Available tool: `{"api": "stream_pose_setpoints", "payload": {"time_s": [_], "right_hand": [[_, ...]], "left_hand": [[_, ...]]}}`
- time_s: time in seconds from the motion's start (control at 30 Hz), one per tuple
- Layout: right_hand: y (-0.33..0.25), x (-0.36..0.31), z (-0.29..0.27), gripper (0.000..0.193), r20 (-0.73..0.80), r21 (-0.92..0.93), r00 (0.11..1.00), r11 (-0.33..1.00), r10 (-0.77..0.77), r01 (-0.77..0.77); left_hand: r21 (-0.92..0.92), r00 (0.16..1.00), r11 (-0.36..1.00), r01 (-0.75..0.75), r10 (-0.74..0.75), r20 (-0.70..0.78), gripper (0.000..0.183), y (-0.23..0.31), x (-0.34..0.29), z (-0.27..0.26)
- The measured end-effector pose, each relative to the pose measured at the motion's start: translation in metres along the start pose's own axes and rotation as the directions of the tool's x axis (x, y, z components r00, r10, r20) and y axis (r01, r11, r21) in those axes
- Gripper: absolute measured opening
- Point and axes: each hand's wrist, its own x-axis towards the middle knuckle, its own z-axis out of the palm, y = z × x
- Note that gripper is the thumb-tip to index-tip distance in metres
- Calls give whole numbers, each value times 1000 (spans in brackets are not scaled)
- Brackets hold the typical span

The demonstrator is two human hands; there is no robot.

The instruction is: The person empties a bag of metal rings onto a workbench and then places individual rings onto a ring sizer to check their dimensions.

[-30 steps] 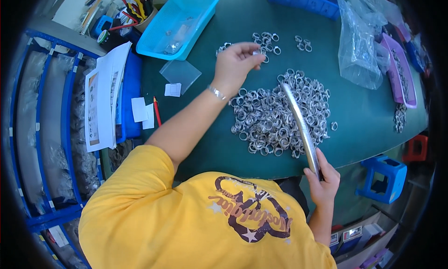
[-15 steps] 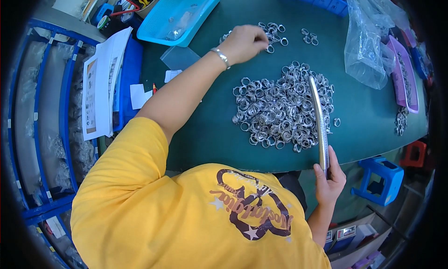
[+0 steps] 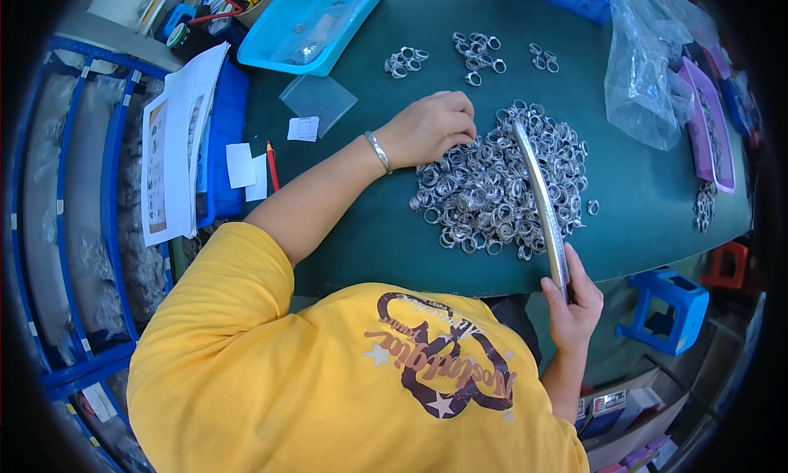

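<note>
A large heap of silver rings point(image 3: 492, 185) lies on the dark green table. At the heap's upper left edge is my left hand point(image 3: 431, 130), its fingers curled down against the nearest rings; whatever they pinch is hidden. My right hand point(image 3: 576, 300) grips the lower end of a long silver ring mandrel point(image 3: 538, 195), which slants up across the heap's right part. Beyond the heap sit three small groups of rings: one at the left point(image 3: 405, 61), one in the middle point(image 3: 476, 50) and one at the right point(image 3: 543, 58). A single ring point(image 3: 593, 207) rests just right of the heap.
A light blue basket point(image 3: 312, 21) stands at the far left, with a clear bag point(image 3: 324, 102), paper slips and a red pen point(image 3: 272, 165) near it. Clear plastic point(image 3: 644, 87) and a purple basket point(image 3: 710, 128) are at the right. A blue stool point(image 3: 669, 313) stands beyond the table's edge.
My left hand has come back from the far ring groups to the heap's upper left edge. The mandrel, held in my right hand, has shifted slightly left.
</note>
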Motion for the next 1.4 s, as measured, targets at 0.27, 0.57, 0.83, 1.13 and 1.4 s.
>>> {"api": "stream_pose_setpoints", "payload": {"time_s": [0.27, 0.57, 0.83, 1.13, 1.4], "right_hand": [[-4, 1, 1, 50, 72, -17, 991, 993, -112, 114], [-3, 9, 10, 50, 46, -17, 954, 954, -297, 298], [-6, 15, 10, 51, 109, -24, 918, 922, -382, 387], [-6, 9, 6, 49, 69, 12, 970, 972, -235, 235], [0, -1, -7, 49, 33, -66, 993, 991, -113, 115]], "left_hand": [[-981, 815, 6, 192, -558, 156, 8, 36, -10, -1], [-979, 828, 40, 199, -542, 146, 16, 43, -13, -2], [-959, 899, 24, 282, -355, 255, 27, 66, -22, 10], [-998, 699, 14, 69, -714, 38, 25, 29, -10, -8], [79, 672, 716, 693, -604, -428, 26, -61, -18, -38]]}}
